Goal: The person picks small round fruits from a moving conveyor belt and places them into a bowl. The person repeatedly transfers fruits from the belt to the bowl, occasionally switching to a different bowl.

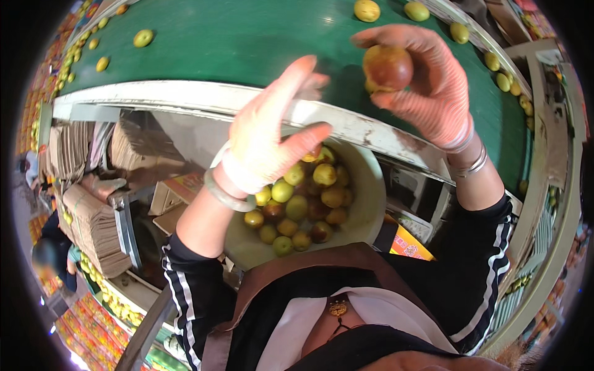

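Note:
My right hand, in a ribbed pinkish glove, curls around a round red-brown fruit above the green conveyor belt. The edge of a second, yellowish fruit shows just under it; whether I hold that one too is unclear. My left hand, gloved and slightly blurred, has its thumb and fingers apart with nothing visible between them. It hovers over the belt's white edge rail and a pale round tub. Green, yellow and brown fruits lie in the tub, partly hidden by this hand.
Loose fruits lie along the belt's far side, and a few at its left. Stacked brown cardboard and an open carton stand left of the tub. A printed box is at its right. A person is at far left.

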A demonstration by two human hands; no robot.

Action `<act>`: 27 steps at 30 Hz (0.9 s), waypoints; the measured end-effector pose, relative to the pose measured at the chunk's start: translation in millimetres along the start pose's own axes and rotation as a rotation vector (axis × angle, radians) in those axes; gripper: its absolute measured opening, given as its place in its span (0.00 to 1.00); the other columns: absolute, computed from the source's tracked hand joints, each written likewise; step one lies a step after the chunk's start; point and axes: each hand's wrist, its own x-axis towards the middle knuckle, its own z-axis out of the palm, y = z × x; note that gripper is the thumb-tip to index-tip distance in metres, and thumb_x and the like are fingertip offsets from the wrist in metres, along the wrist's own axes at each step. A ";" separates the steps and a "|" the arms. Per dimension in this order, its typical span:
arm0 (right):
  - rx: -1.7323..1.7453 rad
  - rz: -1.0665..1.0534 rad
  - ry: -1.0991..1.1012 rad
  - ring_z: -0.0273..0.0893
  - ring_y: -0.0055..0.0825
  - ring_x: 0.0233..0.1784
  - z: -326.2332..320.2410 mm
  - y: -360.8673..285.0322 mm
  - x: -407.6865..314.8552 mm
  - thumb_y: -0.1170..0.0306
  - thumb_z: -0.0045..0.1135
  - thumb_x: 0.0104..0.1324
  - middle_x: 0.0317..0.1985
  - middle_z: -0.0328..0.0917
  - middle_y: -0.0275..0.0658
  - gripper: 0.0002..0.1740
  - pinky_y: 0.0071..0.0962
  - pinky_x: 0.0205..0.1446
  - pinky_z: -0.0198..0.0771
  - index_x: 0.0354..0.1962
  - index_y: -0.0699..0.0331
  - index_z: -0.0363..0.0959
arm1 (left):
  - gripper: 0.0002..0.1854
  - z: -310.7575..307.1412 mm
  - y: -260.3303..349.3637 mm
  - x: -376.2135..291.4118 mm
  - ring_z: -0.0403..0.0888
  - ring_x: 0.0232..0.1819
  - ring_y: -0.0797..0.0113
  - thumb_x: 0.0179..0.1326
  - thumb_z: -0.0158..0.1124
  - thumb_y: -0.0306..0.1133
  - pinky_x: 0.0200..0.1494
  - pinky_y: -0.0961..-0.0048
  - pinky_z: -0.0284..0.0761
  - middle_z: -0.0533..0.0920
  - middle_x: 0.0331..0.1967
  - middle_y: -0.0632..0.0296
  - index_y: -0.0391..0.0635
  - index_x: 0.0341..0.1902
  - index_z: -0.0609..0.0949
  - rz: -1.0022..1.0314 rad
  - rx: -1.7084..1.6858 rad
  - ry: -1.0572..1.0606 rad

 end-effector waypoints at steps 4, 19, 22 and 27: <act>-0.622 -0.377 -0.229 0.80 0.40 0.52 36.9 11.0 19.0 0.83 0.65 0.50 0.60 0.72 0.49 0.32 0.36 0.48 0.80 0.54 0.61 0.70 | 0.51 0.3 4.4 2.6 0.78 0.57 0.64 0.56 0.72 0.31 0.61 0.67 0.73 0.76 0.63 0.51 0.41 0.78 0.51 -0.107 -0.400 -0.034; -1.624 0.565 1.149 0.81 0.47 0.51 -299.2 67.7 -95.1 0.70 0.55 0.57 0.43 0.84 0.50 0.17 0.38 0.59 0.75 0.45 0.59 0.83 | 0.21 -6.6 -10.1 -7.8 0.72 0.35 0.64 0.66 0.63 0.51 0.40 0.61 0.77 0.72 0.36 0.58 0.44 0.44 0.74 -0.131 -0.792 0.166; -1.448 0.728 0.954 0.81 0.49 0.49 -307.7 81.4 -105.9 0.73 0.52 0.59 0.43 0.84 0.50 0.20 0.39 0.55 0.76 0.50 0.54 0.81 | 0.18 -7.3 -6.4 -9.5 0.72 0.35 0.63 0.70 0.59 0.48 0.40 0.59 0.77 0.72 0.36 0.57 0.43 0.42 0.73 -0.161 -0.826 0.184; -1.470 0.588 0.644 0.82 0.44 0.49 -317.3 99.7 -75.1 0.76 0.55 0.58 0.43 0.83 0.53 0.20 0.36 0.53 0.77 0.49 0.57 0.81 | 0.20 -6.1 -6.4 -9.2 0.73 0.32 0.63 0.69 0.60 0.49 0.41 0.58 0.78 0.74 0.36 0.56 0.41 0.45 0.74 -0.193 -0.845 0.213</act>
